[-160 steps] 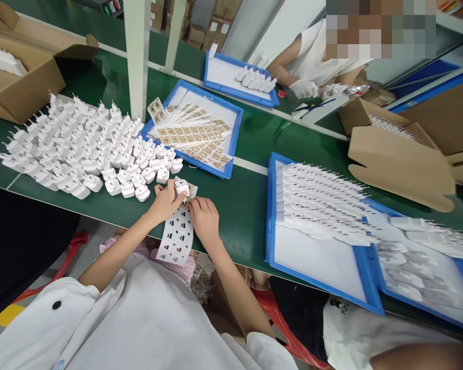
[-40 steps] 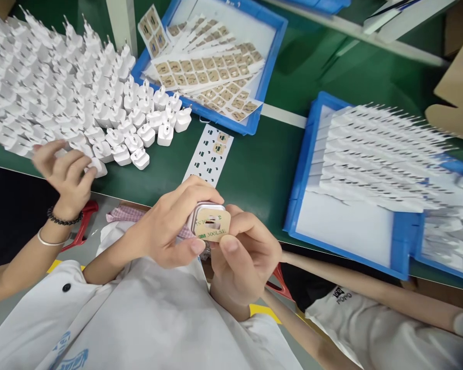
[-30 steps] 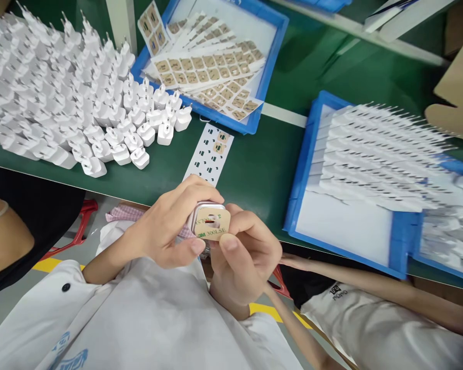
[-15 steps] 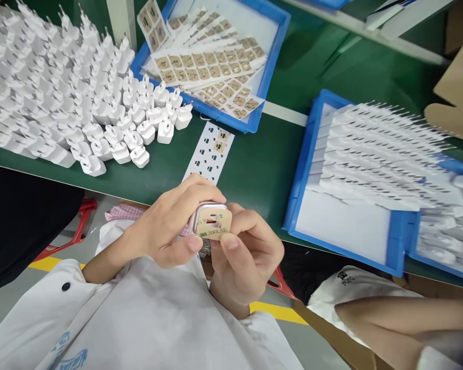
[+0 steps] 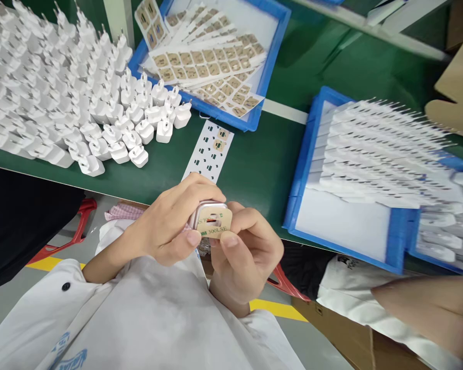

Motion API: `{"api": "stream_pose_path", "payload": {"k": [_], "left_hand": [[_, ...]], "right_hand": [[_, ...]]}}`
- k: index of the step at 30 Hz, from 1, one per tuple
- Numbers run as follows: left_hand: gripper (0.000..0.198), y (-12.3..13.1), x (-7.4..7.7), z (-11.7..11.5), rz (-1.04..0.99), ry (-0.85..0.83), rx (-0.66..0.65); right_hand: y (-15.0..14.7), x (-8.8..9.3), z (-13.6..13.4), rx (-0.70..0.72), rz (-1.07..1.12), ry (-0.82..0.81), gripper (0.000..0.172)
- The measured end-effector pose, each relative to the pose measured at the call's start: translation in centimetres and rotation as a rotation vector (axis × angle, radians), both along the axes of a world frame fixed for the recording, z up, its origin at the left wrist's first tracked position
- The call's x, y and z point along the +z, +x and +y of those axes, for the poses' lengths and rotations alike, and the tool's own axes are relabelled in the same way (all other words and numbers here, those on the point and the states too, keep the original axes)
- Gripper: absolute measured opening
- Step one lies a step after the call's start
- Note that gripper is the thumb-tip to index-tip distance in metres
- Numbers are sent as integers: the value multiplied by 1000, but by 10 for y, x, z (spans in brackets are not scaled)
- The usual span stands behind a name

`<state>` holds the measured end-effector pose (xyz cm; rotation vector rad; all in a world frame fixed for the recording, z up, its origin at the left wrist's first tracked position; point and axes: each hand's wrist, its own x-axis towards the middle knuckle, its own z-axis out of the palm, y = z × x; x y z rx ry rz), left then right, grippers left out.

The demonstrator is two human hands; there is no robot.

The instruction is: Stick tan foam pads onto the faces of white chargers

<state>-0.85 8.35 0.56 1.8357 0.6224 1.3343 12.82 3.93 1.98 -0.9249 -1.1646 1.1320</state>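
Observation:
Both my hands hold a white plug charger (image 5: 202, 215) up above the bench edge, its face toward me. My left hand (image 5: 167, 218) wraps its top and side, and my right hand (image 5: 245, 259) pinches it from below. A tan adhesive pad (image 5: 215, 222) printed "3M 300LSE" covers that face, with a slot showing through. Just beyond my hands lies a white backing strip (image 5: 207, 151) with a couple of tan pads left on it. Farther left stands a dense crowd of white chargers (image 5: 100, 110), prongs up.
A blue-rimmed tray (image 5: 278, 46) of tan pad sheets sits at the back. A larger blue tray (image 5: 304, 190) holds rows of white pronged items at right. A co-worker's forearm (image 5: 428, 308) crosses the lower right, above a cardboard box (image 5: 332, 334). Red chair legs stand below the green bench.
The pad-faced charger has turned slightly in my hands, which stay on it. A co-worker's hand has left the charger crowd, and another forearm has swung closer at the lower right.

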Motion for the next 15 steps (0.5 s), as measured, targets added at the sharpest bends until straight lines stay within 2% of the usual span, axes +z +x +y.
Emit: {"api": "stream_pose_path", "payload": {"k": [6, 10, 15], "left_hand": [[36, -1, 1, 0, 55, -4, 21], [32, 1, -1, 0, 51, 3, 41], [30, 4, -9, 1, 21, 9, 85]], "right_hand": [[0, 1, 1, 8, 10, -14, 25], [2, -1, 1, 3, -32, -17, 24], [4, 1, 5, -42, -221, -7, 25]]}}
